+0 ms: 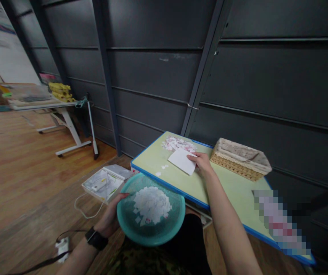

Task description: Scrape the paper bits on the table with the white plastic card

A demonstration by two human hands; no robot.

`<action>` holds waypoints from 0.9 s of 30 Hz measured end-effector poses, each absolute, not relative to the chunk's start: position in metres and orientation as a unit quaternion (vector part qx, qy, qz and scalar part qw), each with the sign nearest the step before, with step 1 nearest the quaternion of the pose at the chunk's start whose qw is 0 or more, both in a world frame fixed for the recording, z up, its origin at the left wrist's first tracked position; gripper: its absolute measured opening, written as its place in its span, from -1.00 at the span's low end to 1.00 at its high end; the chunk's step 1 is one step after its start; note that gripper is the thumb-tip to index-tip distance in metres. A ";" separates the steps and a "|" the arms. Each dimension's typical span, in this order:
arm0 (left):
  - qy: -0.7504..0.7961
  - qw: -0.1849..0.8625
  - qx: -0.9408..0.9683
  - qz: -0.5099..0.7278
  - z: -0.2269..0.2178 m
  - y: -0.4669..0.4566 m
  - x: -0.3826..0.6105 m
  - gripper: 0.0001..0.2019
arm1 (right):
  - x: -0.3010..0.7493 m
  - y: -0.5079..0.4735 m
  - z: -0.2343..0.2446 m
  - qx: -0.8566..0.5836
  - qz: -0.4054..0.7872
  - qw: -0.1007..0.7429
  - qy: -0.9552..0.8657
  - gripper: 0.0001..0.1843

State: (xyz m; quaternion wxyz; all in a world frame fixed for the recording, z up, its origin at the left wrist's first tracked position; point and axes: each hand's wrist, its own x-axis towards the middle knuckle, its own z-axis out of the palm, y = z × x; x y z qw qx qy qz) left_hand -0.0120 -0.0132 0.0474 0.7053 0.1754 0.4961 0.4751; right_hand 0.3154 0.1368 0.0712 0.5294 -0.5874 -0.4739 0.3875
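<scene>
My left hand [111,215] grips the rim of a teal plastic basin [129,227] held below the table's front edge; a heap of white paper scraps [151,204] lies in it. My right hand [202,162] rests on the green table [232,191], fingers pinched on the edge of a white paper sheet [182,160]. Beyond the sheet lies a pile of white and pink paper scraps [178,144] near the table's far corner. A few loose scraps [164,167] sit left of the sheet.
A wicker basket [240,158] with a cloth lining stands to the right of my right hand. A blurred patch [280,221] covers the table's right end. An open white box [105,183] and cables lie on the wooden floor. Another table [38,101] stands far left; a dark wall is behind.
</scene>
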 end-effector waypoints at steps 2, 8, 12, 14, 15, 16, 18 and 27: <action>0.495 0.710 0.176 0.469 0.047 -0.012 -0.012 -0.95 | 0.313 0.135 0.071 -0.602 0.393 0.503 -0.480 -0.65; 0.485 0.719 0.181 0.463 0.044 -0.010 -0.015 -0.93 | 0.295 0.128 0.072 -0.559 0.446 0.440 -0.544 -0.63; 0.478 0.723 0.182 0.465 0.041 -0.011 -0.017 -0.93 | 0.285 0.124 0.072 -0.527 0.489 0.404 -0.565 -0.60; 0.479 0.716 0.183 0.474 0.041 -0.011 -0.017 -0.95 | 0.282 0.122 0.072 -0.512 0.501 0.386 -0.582 -0.60; 0.479 0.712 0.184 0.479 0.041 -0.011 -0.018 -0.95 | 0.281 0.121 0.072 -0.503 0.503 0.375 -0.593 -0.60; 0.478 0.711 0.186 0.482 0.040 -0.011 -0.018 -0.96 | 0.281 0.120 0.073 -0.494 0.507 0.364 -0.606 -0.60; 0.478 0.711 0.190 0.479 0.040 -0.011 -0.018 -0.96 | 0.279 0.118 0.074 -0.473 0.519 0.343 -0.623 -0.60; 0.481 0.712 0.180 0.479 0.039 -0.011 -0.019 -0.95 | 0.287 0.134 0.075 -0.495 0.447 0.621 -0.412 -0.43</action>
